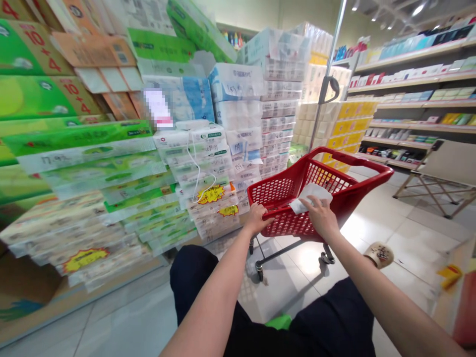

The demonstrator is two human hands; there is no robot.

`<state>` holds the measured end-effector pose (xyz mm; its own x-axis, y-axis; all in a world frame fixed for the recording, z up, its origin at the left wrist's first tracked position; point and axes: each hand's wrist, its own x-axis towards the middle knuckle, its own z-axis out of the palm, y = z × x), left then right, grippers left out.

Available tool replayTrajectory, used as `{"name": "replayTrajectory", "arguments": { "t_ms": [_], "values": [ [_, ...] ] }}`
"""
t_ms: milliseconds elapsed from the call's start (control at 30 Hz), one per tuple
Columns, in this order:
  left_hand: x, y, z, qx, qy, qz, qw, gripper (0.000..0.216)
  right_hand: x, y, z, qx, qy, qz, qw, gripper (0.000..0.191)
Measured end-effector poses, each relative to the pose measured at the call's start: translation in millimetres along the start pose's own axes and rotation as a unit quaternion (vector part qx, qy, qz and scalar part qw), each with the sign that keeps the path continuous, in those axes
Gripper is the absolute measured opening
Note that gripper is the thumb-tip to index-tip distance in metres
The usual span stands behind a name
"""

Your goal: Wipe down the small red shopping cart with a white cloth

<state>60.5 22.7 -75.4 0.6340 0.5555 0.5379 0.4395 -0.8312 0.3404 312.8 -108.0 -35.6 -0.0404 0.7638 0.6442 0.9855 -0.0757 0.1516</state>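
Note:
A small red plastic shopping cart [293, 218] stands in front of me on wheeled metal legs. My left hand [256, 220] grips the cart's near left corner, the fingers closed over its rim. At the near side my right hand [320, 214] presses a thin white cloth [316, 191] against the rim, with part of the cloth spread over the basket's inside. Whether it is fabric or paper is hard to tell. The cart's handle [366, 166] points away to the right.
Stacked tissue packs [134, 148] rise close on the left, with a blurred phone [158, 106] and white cable among them. Behind the cart stands a metal pole [334, 44]. A folding chair [446, 166] and stocked shelves [416, 77] are at the right.

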Motion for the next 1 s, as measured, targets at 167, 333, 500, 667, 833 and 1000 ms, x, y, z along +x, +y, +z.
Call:
{"name": "replayTrajectory", "arguments": {
  "t_ms": [167, 333, 500, 667, 833, 1000],
  "values": [
    [1.3, -5.3, -3.3, 0.005, -0.019, -0.007, 1.0, 0.02, -0.1, -82.1, 5.7, 0.014, -0.016, -0.034, 0.999, 0.065],
    [-0.2, -11.1, -9.1, 0.021, -0.029, -0.02, 0.999, 0.014, 0.4, -87.5, 1.3, -0.01, -0.027, -0.114, 0.993, 0.076],
    [-1.7, -12.3, -9.4, 0.014, -0.008, 0.003, 1.0, 0.03, -3.5, -23.7, -7.3, -0.067, -0.055, -0.037, 0.996, 0.075],
    [-0.4, -11.1, -4.7, 0.013, 0.01, -0.001, 1.0, 0.03, 1.2, -38.7, -7.4, -0.089, -0.085, 0.031, 0.992, 0.067],
    [-1.9, -13.8, -6.4, 0.02, 0.006, -0.002, 1.0, 0.017, 6.9, -101.1, -4.5, -0.05, -0.099, -0.046, 0.993, 0.072],
    [-4.2, -15.6, -10.0, 0.027, 0.007, 0.009, 1.0, 0.023, 6.3, -58.7, -5.1, -0.045, -0.127, -0.037, 0.99, 0.083]
  ]
}}
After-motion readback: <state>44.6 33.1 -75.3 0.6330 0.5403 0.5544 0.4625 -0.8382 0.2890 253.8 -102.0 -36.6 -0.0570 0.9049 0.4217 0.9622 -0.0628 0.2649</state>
